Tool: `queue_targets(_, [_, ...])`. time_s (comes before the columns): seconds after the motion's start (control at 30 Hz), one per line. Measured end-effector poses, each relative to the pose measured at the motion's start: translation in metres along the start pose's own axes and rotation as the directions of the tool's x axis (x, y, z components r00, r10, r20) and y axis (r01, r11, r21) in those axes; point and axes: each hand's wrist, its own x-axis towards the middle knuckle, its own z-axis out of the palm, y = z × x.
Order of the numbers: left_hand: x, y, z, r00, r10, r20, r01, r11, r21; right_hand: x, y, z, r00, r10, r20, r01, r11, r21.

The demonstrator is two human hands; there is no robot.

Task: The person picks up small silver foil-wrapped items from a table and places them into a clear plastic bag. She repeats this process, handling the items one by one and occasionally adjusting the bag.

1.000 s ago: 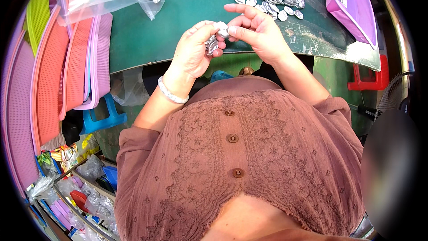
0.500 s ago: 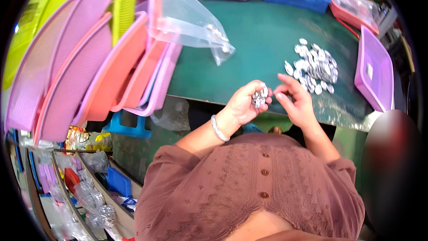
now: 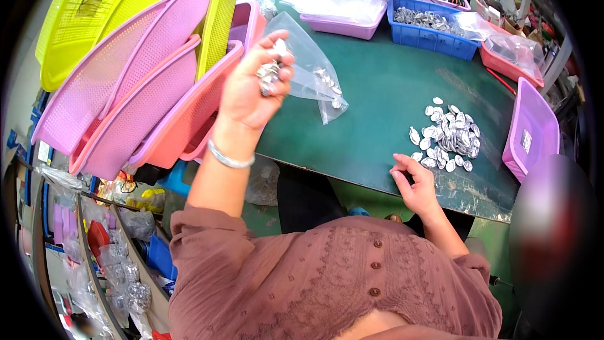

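My left hand [image 3: 246, 97] is raised at the left side of the green table, its fingers curled round a clutch of small silvery oval pieces [image 3: 269, 77]. Just behind it lies a clear plastic bag [image 3: 301, 44] with a few similar pieces in its near corner. My right hand [image 3: 418, 190] rests at the table's front edge, fingers loosely bent, thumb and forefinger apart, nothing visible between them. Beyond it, slightly to the right, is a loose pile of silvery oval pieces [image 3: 458, 137].
Pink, orange and yellow-green plastic baskets [image 3: 132, 97] stand nested on the left. A purple tray [image 3: 535, 123] is at the table's right end. A blue bin [image 3: 431, 36] of silvery pieces and a purple tray [image 3: 346, 27] under plastic bags line the back. Shelves with bagged goods are lower left.
My left hand has swung up and left from in front of me to the plastic bag, still holding the pieces. The right hand has separated from it and lowered slightly; the view has shifted.
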Motion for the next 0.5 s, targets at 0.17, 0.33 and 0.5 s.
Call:
queue_targets(0.17, [0.020,0.032,-0.021,0.978,0.040,-0.204,-0.006,0.987,0.163,-0.001,0.001,0.000,1.000,-0.016,0.007,0.016,0.999,0.036])
queue_targets(0.33, [0.036,0.034,-0.035,0.922,0.257,-0.289,0.171,0.401,0.900,0.000,0.000,-0.002,1.000,-0.010,0.014,0.009,0.999,0.047])
queue_targets(0.5, [0.052,0.043,-0.028,0.924,0.250,-0.290,0.362,-0.326,0.873,-0.002,0.002,-0.006,1.000,-0.022,0.008,0.022,0.999,0.040])
